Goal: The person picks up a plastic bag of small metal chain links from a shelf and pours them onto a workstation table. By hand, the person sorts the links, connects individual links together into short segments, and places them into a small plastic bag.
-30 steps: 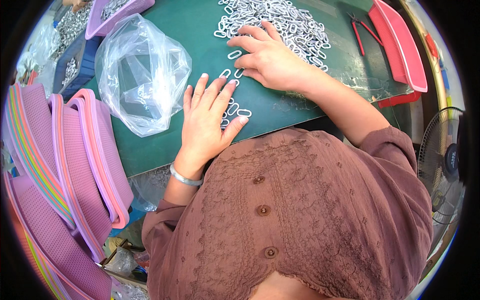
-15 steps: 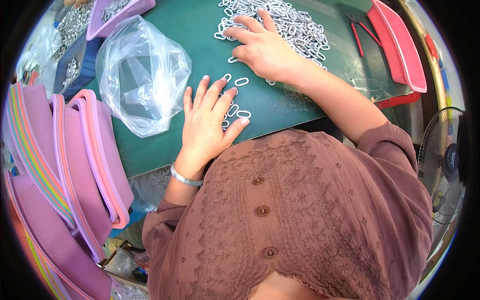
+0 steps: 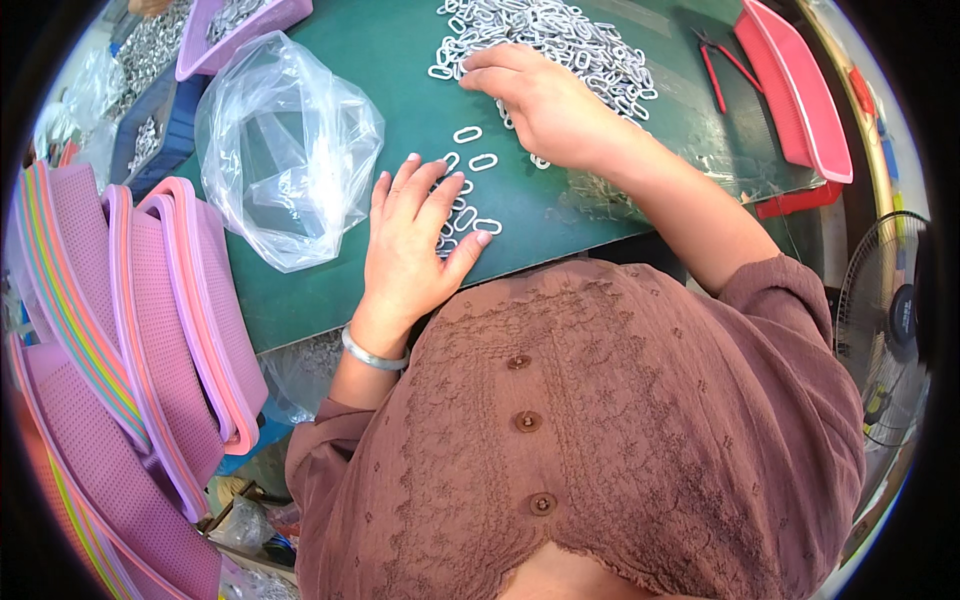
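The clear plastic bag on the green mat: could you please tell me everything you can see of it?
The clear plastic bag is thin, glossy and crumpled, puffed up with its mouth gaping open. It looks empty. It lies on the green mat, beside the left hand but apart from it, just below a purple tray.

Green table [image 3: 390, 60]: link pile [image 3: 560, 40], bag [image 3: 285, 150], pliers [image 3: 722, 62].

Bright, even daylight fills the sharp picture, with soft shadows under the hands, glare on the clear plastic bag [image 3: 285, 150] and strong fisheye bending toward the black rim.
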Motion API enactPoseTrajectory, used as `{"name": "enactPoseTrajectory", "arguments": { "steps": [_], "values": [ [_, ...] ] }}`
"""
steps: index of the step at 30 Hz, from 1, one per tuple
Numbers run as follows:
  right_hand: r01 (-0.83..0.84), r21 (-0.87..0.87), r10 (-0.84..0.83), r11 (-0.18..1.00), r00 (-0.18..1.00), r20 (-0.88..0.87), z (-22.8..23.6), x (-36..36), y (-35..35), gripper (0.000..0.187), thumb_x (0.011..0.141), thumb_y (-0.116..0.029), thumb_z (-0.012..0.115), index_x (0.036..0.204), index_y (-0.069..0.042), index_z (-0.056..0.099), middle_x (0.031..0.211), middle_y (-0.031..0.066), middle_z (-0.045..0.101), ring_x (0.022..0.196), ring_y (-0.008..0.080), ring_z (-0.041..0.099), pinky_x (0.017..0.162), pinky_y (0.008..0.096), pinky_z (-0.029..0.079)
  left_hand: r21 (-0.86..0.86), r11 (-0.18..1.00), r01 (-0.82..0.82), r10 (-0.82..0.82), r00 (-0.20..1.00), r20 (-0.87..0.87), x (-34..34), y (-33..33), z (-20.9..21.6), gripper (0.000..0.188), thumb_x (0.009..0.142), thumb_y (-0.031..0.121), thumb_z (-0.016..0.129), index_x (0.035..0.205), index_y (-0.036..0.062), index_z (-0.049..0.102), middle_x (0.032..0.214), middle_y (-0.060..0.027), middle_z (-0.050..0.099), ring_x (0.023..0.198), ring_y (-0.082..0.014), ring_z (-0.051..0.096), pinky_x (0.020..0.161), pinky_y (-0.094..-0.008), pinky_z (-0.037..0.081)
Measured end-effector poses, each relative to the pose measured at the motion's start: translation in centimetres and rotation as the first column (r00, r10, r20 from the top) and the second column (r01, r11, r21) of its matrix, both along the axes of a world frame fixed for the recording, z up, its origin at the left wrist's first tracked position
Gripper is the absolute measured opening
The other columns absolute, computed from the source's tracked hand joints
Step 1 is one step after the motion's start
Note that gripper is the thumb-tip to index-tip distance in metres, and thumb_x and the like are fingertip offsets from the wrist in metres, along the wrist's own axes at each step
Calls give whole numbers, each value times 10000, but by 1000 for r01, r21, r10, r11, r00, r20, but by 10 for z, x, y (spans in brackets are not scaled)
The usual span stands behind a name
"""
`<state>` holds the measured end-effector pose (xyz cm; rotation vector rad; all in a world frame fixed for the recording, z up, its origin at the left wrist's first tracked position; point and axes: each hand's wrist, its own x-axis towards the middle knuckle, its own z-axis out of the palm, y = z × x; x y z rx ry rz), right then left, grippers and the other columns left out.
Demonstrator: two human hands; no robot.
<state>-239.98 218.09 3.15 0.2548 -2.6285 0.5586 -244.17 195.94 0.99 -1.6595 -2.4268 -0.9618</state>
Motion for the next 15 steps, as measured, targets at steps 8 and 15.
{"name": "enactPoseTrajectory", "arguments": {
  "steps": [8,15],
  "values": [
    [-123,-148,137,981,987,85,-16,19,-40,335,846,-170,579,1121,20,558,1168,222,526,1094,377,507,943,408,416,439,887,-145,69,980,185,14,-26,7,189,794,27,616,974,-31,628,989,-175,619,911,-306,611,823,-353,478],
    [-90,28,82,996,973,215,-29,33,-63,651,811,-440,618,1319,-83,423,1372,234,338,1299,425,279,1068,490,247,-9,917,-399,1,-21,1000,68,-115,-1,198,904,115,496,886,-35,623,838,-115,634,783,-178,604,740,-283,480]
  ]
}}
